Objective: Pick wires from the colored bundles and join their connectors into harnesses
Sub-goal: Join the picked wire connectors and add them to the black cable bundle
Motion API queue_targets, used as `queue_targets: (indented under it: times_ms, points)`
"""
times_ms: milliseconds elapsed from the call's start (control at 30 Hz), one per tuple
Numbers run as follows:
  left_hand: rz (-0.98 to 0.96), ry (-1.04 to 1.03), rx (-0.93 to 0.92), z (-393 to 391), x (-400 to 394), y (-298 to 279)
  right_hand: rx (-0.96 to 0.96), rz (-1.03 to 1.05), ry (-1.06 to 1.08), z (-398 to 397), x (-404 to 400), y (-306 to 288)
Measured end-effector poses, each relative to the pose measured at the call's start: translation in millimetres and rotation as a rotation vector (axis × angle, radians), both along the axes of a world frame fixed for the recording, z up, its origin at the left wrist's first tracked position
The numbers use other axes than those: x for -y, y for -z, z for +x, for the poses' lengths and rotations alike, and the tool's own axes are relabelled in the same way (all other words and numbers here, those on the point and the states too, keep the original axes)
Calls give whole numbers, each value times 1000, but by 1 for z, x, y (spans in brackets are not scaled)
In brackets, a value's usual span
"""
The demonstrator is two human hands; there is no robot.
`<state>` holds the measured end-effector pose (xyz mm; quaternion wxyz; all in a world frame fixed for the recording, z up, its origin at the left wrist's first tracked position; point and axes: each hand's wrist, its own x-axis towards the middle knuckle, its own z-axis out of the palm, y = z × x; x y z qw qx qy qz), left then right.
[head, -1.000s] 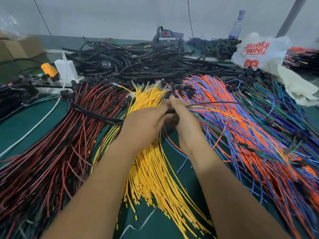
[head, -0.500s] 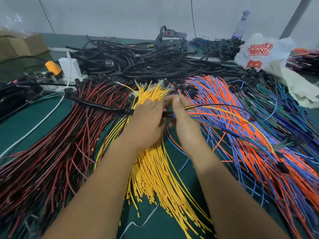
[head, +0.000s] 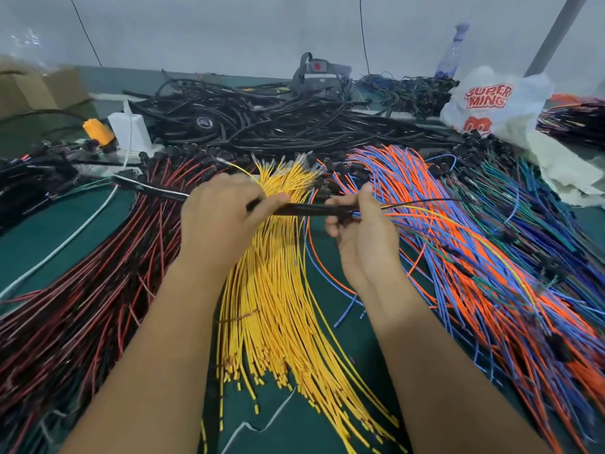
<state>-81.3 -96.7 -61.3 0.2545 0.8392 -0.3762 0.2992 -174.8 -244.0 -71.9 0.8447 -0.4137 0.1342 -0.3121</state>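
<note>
harness (head: pixel 307 209) in black sleeve being held level above the yellow bundle (head: pixel 278 290), mid worktop. left hand (head: pixel 222 221) clamped round the sleeve, right hand (head: pixel 360 224) pinching its end where loose wires (head: pixel 458 224) are fanning toward the right edge. joining step likely under way; next probably needing another wire's connector lined up, connector itself not visible.

I can't see my left hand's (head: pixel 219 221) fingertips, curled under the black sleeve (head: pixel 314 209). The red wires (head: pixel 82 306) run off the left edge, blurred.
</note>
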Motion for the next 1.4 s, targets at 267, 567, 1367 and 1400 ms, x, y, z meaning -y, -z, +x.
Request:
queue_targets:
  times_ms: [267, 567, 1367, 1400]
  points:
    - [-295, -92, 152, -7, -9, -7, -10, 64, -63, 0, -6, 0]
    - [47, 194, -428, 12, -19, 6, -108, 10, 172, 2, 5, 2]
    - [-71, 168, -345, 9, -19, 1, -56, 41, 222, 1, 7, 0]
    - [-23, 177, -328, 5, -13, -1, -61, 43, 215, 0, 5, -1]
